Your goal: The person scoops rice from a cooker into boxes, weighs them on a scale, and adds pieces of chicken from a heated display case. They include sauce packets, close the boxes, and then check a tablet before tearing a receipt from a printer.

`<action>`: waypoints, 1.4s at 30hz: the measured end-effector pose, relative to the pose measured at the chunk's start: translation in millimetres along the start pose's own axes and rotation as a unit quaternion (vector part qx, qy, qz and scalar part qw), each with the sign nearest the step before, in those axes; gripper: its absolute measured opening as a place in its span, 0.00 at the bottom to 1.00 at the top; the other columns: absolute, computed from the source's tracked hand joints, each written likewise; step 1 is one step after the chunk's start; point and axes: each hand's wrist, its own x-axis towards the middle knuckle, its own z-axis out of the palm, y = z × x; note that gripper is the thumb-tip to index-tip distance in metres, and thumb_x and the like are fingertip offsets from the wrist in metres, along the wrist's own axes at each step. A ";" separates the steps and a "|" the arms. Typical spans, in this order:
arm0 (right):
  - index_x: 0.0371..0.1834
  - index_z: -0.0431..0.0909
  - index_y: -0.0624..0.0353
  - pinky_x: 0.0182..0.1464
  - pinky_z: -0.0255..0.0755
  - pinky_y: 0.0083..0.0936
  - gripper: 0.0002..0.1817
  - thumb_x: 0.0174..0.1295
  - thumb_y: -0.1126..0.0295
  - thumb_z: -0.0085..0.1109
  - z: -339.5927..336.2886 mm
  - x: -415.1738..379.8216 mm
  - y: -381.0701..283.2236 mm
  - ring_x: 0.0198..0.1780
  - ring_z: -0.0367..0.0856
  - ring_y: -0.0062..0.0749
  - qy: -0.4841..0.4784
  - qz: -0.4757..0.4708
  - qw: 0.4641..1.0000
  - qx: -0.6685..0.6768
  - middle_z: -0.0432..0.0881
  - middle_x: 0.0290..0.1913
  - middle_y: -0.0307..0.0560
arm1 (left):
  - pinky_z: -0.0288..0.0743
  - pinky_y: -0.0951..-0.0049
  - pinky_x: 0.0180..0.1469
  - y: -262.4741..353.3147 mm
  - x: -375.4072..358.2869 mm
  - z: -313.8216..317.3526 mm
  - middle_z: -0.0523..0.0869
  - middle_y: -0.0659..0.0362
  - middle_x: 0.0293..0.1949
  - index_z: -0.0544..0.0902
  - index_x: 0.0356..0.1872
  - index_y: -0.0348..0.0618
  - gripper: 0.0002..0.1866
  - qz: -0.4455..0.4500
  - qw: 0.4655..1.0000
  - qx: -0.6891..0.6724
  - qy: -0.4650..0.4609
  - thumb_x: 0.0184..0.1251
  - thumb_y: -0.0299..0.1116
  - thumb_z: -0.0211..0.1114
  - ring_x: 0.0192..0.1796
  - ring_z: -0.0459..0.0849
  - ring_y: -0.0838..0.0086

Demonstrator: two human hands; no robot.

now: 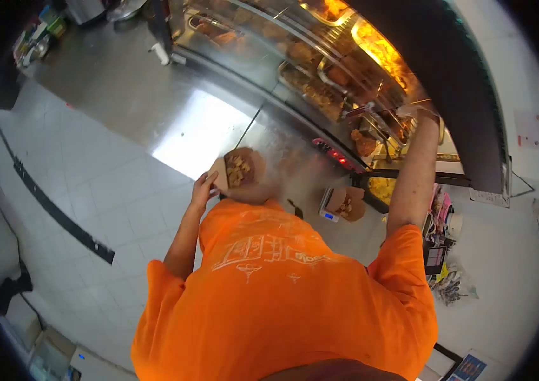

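Observation:
My left hand (204,188) grips the side of an open brown cardboard food box (220,176). Pieces of food (239,170), pale and brown, lie inside it. My right arm reaches into a lit glass food case (269,95), and my right hand (423,111) is among the trays at its right end. Blur and glare hide those fingers, so I cannot make out what they hold. Left of that hand, a thin reddish utensil-like shape (361,111) shows. A browned piece of food (364,143), like a chicken drumstick, sits near the case's front edge.
A second cardboard box (347,204) with food rests on a small scale (328,216) at the counter. Beside it is a dark tray of yellow food (381,189). The steel counter (130,95) runs to the upper left. Bagged items (453,286) are at the right.

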 end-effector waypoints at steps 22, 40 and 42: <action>0.43 0.84 0.54 0.48 0.77 0.41 0.13 0.63 0.60 0.56 83.8 -315.0 344.6 0.50 0.82 0.52 -0.571 -0.137 0.419 -0.693 0.86 0.45 0.52 | 0.75 0.78 0.36 3.9 -24.1 3.7 0.83 0.63 0.36 0.78 0.56 0.42 0.24 0.050 0.998 -0.024 0.008 0.75 0.53 0.56 0.35 0.82 0.79; 0.42 0.73 0.56 0.40 0.81 0.28 0.09 0.63 0.66 0.58 36.6 -266.5 179.9 0.37 0.81 0.32 -0.168 0.049 0.984 0.040 0.79 0.35 0.41 | 0.74 0.70 0.48 -19.8 -22.8 -16.7 0.85 0.61 0.52 0.77 0.59 0.49 0.26 0.034 0.999 0.011 -0.017 0.76 0.58 0.49 0.47 0.81 0.76; 0.35 0.76 0.58 0.39 0.78 0.23 0.10 0.61 0.64 0.64 20.0 -233.5 113.1 0.35 0.80 0.28 -0.121 -0.118 0.980 0.102 0.79 0.33 0.40 | 0.74 0.72 0.45 -16.7 -24.3 -14.4 0.86 0.62 0.48 0.79 0.57 0.48 0.26 0.032 0.999 0.007 0.003 0.76 0.58 0.50 0.45 0.81 0.77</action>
